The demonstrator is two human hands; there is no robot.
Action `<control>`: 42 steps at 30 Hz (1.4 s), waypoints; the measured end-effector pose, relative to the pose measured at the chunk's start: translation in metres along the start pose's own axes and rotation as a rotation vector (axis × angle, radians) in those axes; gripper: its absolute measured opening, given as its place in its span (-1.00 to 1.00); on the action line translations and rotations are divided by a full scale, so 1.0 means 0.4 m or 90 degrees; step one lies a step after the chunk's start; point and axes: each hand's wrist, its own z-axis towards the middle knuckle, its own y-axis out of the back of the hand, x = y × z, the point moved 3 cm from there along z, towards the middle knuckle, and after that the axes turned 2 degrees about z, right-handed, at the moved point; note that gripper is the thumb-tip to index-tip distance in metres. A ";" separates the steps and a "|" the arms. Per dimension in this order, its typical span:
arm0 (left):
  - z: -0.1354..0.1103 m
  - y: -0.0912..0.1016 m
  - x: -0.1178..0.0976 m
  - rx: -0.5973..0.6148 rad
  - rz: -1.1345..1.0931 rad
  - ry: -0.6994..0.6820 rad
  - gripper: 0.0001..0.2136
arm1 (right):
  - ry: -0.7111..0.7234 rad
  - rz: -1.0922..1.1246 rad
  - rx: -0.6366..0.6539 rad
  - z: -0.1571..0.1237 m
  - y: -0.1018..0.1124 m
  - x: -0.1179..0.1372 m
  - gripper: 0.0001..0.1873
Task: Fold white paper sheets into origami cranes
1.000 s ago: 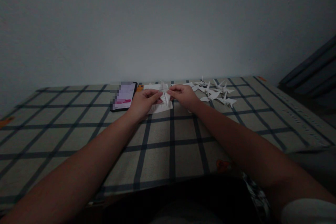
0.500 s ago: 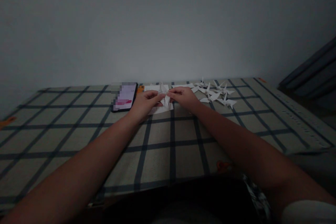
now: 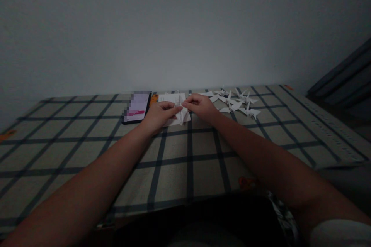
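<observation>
Between my two hands is a white folded paper crane (image 3: 181, 115), its pointed ends sticking up and toward me. My left hand (image 3: 162, 114) pinches it from the left with thumb and fingers. From the other side my right hand (image 3: 199, 106) is closed in a pinch at the crane's upper right edge. White paper sheets (image 3: 171, 97) lie flat under and behind the crane, partly covered by my left hand. To the right of my right hand rest several finished-looking white paper cranes (image 3: 232, 103) in a loose group.
A phone (image 3: 137, 107) with a lit screen lies left of my left hand, partly blurred out. A checked cloth (image 3: 174, 162) covers the table, which meets a plain wall (image 3: 185, 31). Dark striped fabric (image 3: 344, 77) hangs at the far right.
The paper crane has tilted, its near point now lower and its folds spread wider. My right hand has shifted slightly left and up along it; my left hand keeps its pinch.
</observation>
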 end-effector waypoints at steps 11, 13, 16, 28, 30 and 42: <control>-0.001 -0.007 0.012 0.015 0.024 0.060 -0.66 | 0.014 -0.022 -0.020 0.003 0.010 -0.001 -0.70; 0.000 -0.008 0.015 0.018 0.004 0.065 -0.67 | 0.016 -0.009 -0.020 0.003 0.008 -0.005 -0.72; 0.002 -0.010 0.020 0.038 -0.006 0.064 -0.67 | 0.017 0.015 -0.011 0.004 0.005 -0.011 -0.72; 0.002 -0.012 0.021 0.064 0.008 0.053 -0.68 | 0.042 -0.044 -0.028 0.000 0.009 -0.004 -0.76; 0.004 -0.010 0.024 0.067 0.030 0.048 -0.67 | 0.045 -0.035 -0.020 0.001 0.008 -0.005 -0.77; 0.005 -0.010 0.018 0.073 0.081 0.035 -0.65 | 0.049 -0.039 -0.021 0.001 0.010 0.000 -0.80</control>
